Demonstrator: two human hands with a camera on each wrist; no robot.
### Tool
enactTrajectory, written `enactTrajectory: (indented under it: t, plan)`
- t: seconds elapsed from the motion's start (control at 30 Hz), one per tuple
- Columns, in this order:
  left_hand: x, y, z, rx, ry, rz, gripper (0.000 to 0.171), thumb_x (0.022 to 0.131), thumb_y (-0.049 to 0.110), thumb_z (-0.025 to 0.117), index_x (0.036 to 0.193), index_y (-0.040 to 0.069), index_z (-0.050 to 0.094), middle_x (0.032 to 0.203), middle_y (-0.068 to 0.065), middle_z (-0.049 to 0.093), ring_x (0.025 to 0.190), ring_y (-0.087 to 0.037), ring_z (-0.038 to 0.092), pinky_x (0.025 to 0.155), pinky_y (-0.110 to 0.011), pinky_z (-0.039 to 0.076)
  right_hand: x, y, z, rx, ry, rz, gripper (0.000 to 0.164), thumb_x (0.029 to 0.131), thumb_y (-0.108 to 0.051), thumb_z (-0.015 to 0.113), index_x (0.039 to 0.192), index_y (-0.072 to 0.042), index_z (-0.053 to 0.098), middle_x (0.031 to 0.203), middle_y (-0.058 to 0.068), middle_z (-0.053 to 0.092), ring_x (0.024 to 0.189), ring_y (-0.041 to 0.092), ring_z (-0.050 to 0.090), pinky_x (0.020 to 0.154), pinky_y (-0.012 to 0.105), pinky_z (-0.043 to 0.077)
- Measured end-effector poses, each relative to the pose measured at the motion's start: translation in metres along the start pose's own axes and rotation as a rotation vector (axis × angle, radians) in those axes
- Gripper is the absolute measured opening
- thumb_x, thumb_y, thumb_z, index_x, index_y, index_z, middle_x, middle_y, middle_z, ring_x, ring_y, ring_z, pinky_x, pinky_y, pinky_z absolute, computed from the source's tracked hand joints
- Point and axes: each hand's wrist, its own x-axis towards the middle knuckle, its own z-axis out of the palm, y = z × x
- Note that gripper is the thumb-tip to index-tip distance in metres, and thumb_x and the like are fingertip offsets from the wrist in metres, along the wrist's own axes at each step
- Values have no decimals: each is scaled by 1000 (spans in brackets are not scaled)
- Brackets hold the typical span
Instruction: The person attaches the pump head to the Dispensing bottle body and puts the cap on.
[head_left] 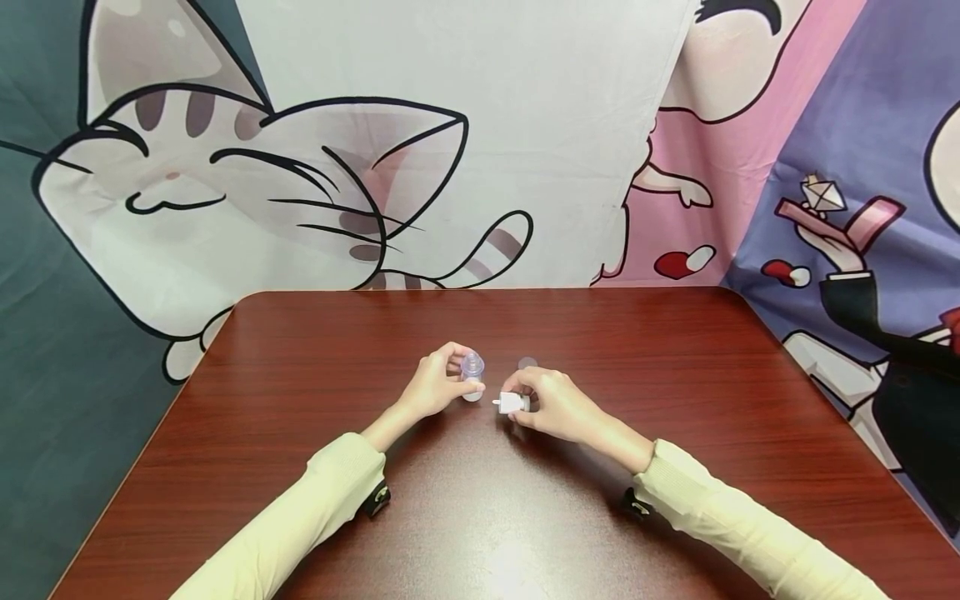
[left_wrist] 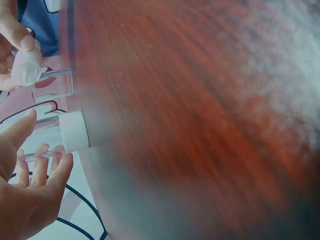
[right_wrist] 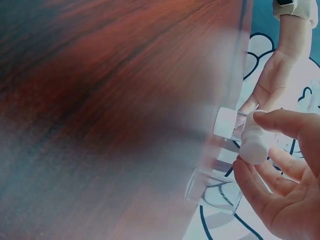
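Note:
My left hand [head_left: 437, 382] holds a small clear bottle [head_left: 472, 367] with a white base, thumb in front and fingers round the far side. The bottle stands upright on the table; its white base [left_wrist: 74, 131] shows in the left wrist view. To the right of it, my right hand [head_left: 555, 406] pinches a small white nozzle piece [head_left: 513, 403] between thumb and fingers. That piece lies sideways in the grip, its narrow tip pointing left at the bottle, with a gap between the two. Just behind the right hand stands a clear cylindrical cap [right_wrist: 214, 191].
The brown wooden table [head_left: 360, 333] has rounded far corners and a glossy top. A cartoon-printed cloth [head_left: 570, 150] hangs right behind its far edge. Dark wrist straps [head_left: 376, 498] sit at both sleeve cuffs.

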Motion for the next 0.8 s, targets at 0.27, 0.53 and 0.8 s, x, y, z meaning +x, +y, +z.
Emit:
enactTrajectory:
  t: [0.27,0.53,0.8]
  plan:
    - [-1,0,1,-7,1,-5,47,74,7,82,113,-3,57,105,-19,67,98,-29,66,86,-34,59,0,0,-3,29,22,-21,26,75,-8,79,96,-11,66,86,-3,65,77,7,61,66,21,55]
    - [0,-2,1,-10,-6,0,47,75,6,81,114,-4,57,106,-19,66,98,-30,66,87,-35,58,2,-3,-8,78,39,14,25,76,-5,78,96,-11,65,87,-3,66,77,8,61,67,31,59]
    - [1,-3,1,-4,-5,-16,48,74,5,81,115,-3,56,106,-19,66,98,-29,66,86,-33,59,7,-6,-8,104,50,12,24,76,-6,78,96,-11,64,86,-2,65,76,9,60,66,30,60]
